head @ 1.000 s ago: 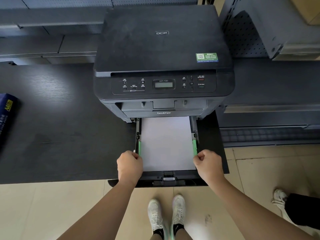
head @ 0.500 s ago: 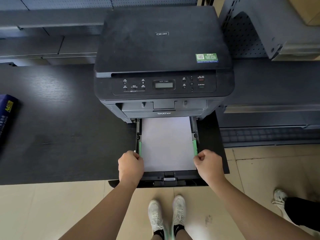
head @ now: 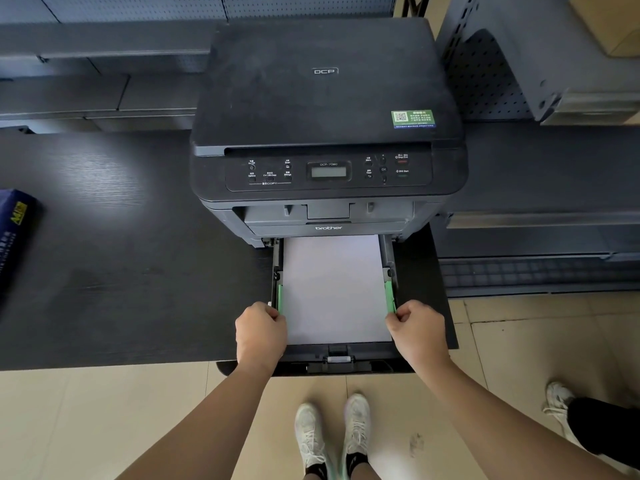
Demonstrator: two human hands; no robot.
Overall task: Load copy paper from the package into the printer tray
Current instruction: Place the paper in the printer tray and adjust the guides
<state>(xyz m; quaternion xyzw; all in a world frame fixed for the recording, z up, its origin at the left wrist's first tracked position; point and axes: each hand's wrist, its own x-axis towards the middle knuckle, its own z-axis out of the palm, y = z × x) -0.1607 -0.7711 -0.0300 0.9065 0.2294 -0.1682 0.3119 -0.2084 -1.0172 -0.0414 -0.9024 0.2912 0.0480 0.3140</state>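
I found the printer tray (head: 388, 251) drawn out from the base of the black printer (head: 327, 133), its front end projecting past the edge of the dark table (head: 121, 271). A flat stack of white copy paper (head: 334, 289) lay inside it, filling the space between the two green side guides (head: 389, 296); the stack's far end ran in under the printer body. I noted nothing else in the tray.

The left hand (head: 260, 332) was curled shut at the tray's left side, just below the left green guide, and the right hand (head: 417, 329) was curled shut likewise at the right side. Each appeared to pinch the tray wall or the guide; I could not tell which.

The paper package (head: 14, 237), dark blue with yellow lettering, lay on the table at the far left, well apart from the tray and cut off by the frame edge.

Grey metal shelving (head: 519, 64) stood behind and to the right of the printer. On the tiled floor below I recorded the person's two white shoes (head: 332, 434), and a second person's shoe (head: 557, 396) at the right edge.
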